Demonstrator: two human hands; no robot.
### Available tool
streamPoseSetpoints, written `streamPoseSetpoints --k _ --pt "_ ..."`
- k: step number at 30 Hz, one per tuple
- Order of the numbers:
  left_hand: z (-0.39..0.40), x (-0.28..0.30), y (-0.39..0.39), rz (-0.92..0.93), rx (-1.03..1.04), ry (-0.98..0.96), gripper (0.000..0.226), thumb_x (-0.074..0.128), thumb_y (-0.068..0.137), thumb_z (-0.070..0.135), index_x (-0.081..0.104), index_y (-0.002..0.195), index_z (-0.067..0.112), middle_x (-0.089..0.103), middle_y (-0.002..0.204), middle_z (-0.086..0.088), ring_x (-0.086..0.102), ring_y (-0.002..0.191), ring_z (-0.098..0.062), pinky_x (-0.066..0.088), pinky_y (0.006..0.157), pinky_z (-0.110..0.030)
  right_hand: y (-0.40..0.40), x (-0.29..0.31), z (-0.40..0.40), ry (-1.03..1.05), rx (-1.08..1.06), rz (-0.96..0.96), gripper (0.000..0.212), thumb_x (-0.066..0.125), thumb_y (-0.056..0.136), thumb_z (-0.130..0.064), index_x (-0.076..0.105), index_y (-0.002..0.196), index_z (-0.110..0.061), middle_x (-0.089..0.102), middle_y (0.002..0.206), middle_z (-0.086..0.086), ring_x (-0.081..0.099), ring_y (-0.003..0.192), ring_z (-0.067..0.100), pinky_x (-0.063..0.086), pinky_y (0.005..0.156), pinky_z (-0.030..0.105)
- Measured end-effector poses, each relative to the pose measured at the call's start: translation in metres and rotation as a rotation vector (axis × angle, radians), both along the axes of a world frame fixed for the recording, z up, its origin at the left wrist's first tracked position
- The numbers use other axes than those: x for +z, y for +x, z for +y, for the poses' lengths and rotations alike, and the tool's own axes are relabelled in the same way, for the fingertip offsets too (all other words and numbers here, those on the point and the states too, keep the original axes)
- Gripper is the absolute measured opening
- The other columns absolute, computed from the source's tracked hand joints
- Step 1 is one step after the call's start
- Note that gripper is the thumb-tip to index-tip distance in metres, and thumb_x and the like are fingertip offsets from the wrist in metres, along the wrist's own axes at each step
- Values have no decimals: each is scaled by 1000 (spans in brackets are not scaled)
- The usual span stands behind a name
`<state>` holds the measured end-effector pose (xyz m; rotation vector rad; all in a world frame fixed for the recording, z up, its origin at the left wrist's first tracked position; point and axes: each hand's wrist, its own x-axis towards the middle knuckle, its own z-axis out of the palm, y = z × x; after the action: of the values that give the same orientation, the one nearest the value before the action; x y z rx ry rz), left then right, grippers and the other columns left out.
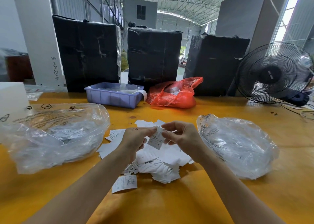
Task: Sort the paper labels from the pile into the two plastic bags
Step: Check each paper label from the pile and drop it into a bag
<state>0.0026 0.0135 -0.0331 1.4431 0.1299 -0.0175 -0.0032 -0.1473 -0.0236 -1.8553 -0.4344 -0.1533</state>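
Both hands raised over label pile (158,162) on yellow table (169,203). Left hand (136,139) and right hand (180,136) each pinch one "S" label (156,139) at its top edge, print facing up, probably to read size. Left bag (51,135) holds labels; right bag (237,145) contents unclear.

Left hand (136,139) and right hand (181,137), fingertips together (pinching grip), forearms converging.

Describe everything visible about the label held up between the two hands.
The held label is a small white paper rectangle with fine dark print, too small to read, and a bold "S" near its lower end. It hangs tilted above the label pile, clear of the table. The left hand and right hand both pinch its upper edge with fingertips.
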Motion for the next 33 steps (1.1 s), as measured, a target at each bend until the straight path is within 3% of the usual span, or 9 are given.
streamPoseSetpoints --k 6,13,18,20,22,24,27,31,33 --pt "-4 -3 1 -53 9 2 14 73 80 22 74 86 9 64 67 -3 39 61 -13 33 58 -25 0 0 1 75 -30 22 13 67 83 1 66 95 4 67 75 13 63 56 13 52 58 21" --pt "4 -3 0 -56 -160 181 19 76 75 21 73 87 7 61 59 2 41 50 -7 35 48 -19 -4 2 -1 95 -142 -65 7 65 83 5 67 89 7 67 75 25 61 59 24 55 60 27" --pt "26 17 6 -63 -24 119 13 74 78 15 72 87 6 63 70 -3 41 48 -8 32 43 -18 -2 -1 -1 62 -143 -32 11 61 88 1 66 98 2 70 83 18 65 63 20 53 58 20" --pt "50 30 9 -104 99 130 9 73 81 15 69 82 7 63 58 -1 42 40 -5 32 36 -15 0 -4 -2 37 -149 -28 12 61 87 0 66 98 -2 70 82 14 66 64 19 53 57 17" --pt "85 41 12 -164 266 296 9 71 84 16 70 86 8 64 59 0 48 47 -7 38 39 -14 1 -6 -2 16 -147 -30 12 61 87 1 66 97 -3 70 82 12 67 65 19 53 57 17" --pt "124 45 13 -189 426 526 6 68 86 14 70 87 8 64 69 -3 54 59 -14 45 48 -23 1 -6 0 11 -140 -36 13 62 85 4 66 95 -4 70 80 11 67 66 19 53 56 16" --pt "168 41 13 -65 607 898 9 64 87 8 71 85 3 69 84 -14 63 80 -29 50 71 -36 3 -6 2 14 -140 -43 14 62 84 5 67 92 -6 71 79 10 68 66 19 51 55 14" --pt "177 29 7 136 746 1236 14 56 89 -6 62 101 -7 62 90 -19 56 77 -31 45 64 -36 6 -6 0 -9 -169 -75 14 62 85 5 68 91 -7 71 77 9 69 67 21 49 52 13" --pt "174 25 6 213 745 1330 21 48 90 -10 60 106 -6 61 96 -20 58 84 -33 42 65 -36 9 -5 -5 -75 -265 -136 13 63 85 2 69 90 -8 71 76 5 69 65 20 50 53 16"
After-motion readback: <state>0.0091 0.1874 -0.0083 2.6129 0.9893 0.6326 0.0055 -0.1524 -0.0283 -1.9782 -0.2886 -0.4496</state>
